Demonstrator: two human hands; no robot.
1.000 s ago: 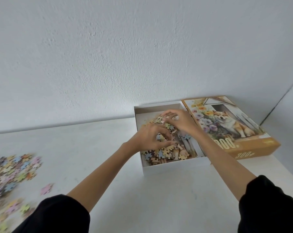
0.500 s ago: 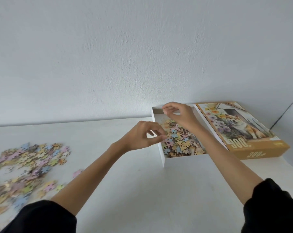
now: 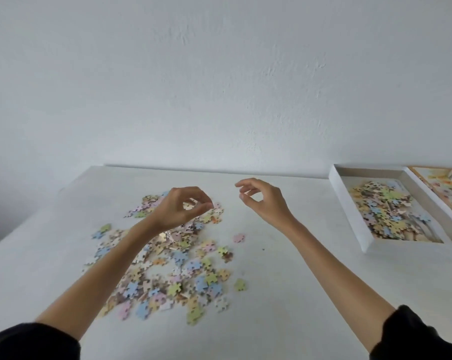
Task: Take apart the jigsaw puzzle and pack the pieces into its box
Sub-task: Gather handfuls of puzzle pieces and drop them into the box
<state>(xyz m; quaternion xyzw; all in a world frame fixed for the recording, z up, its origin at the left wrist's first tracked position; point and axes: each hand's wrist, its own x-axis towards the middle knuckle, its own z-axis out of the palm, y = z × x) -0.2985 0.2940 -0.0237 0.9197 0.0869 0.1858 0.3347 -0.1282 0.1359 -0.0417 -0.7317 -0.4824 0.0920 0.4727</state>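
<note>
A loose pile of pastel jigsaw pieces [image 3: 173, 271] lies spread over the left middle of the white table [image 3: 284, 302]. My left hand [image 3: 183, 209] hovers over the far end of that pile, fingers loosely curled, with nothing in it. My right hand [image 3: 263, 201] hangs in the air to the right of the pile, also loosely curled and holding nothing. At the far right stands the white box tray [image 3: 346, 206], with a heap of pieces [image 3: 385, 211] inside it.
The printed box lid [image 3: 450, 188] lies beside the tray at the right edge of view. Single stray pieces [image 3: 239, 238] lie just right of the pile. A white wall rises behind the table's far edge.
Both hands have left the box and swung left to the loose pile. The view turned left with them, so the box now sits at the far right.
</note>
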